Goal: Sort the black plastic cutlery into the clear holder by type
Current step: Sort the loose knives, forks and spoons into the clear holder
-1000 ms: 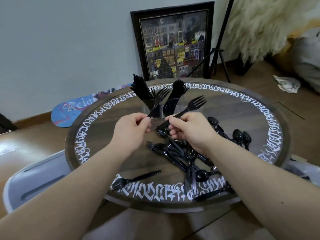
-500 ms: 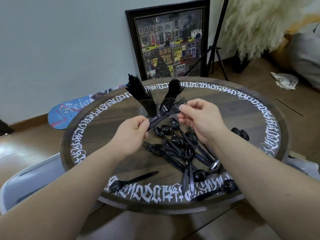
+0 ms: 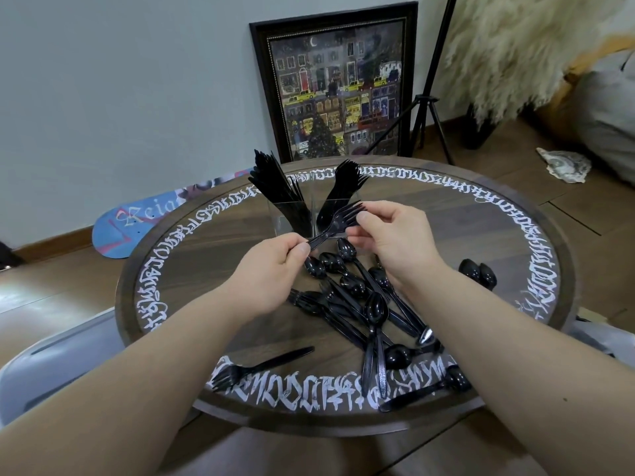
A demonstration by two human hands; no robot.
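Holding: your left hand (image 3: 271,269) pinches the handle ends of two black forks (image 3: 338,223) between thumb and fingers, above the table and just in front of the holder.
Right hand: your right hand (image 3: 400,240) pinches the tine ends of those same forks, so both hands are clamped on one pair, close together with the forks spanning the gap.
Forks' lie: they slant up from near left to far right, tines fanned slightly apart.
Holder: the clear holder (image 3: 305,214) stands on the far side of the table; its left compartment carries a bundle of knives (image 3: 275,182), and the right one carries forks with tines upward (image 3: 345,182).
Loose pile: a heap of spoons and forks (image 3: 360,300) lies on the table beneath and nearer than your right hand.
Strays: one lone fork (image 3: 261,367) lies near the near left rim; a spoon (image 3: 426,389) lies at the near right rim; two more spoon bowls (image 3: 479,271) sit right of your right forearm.
Table: a round wooden table (image 3: 192,255) with a white lettered ring.
Behind: a framed picture (image 3: 338,87) leans on the wall, a tripod (image 3: 429,97) to its right.
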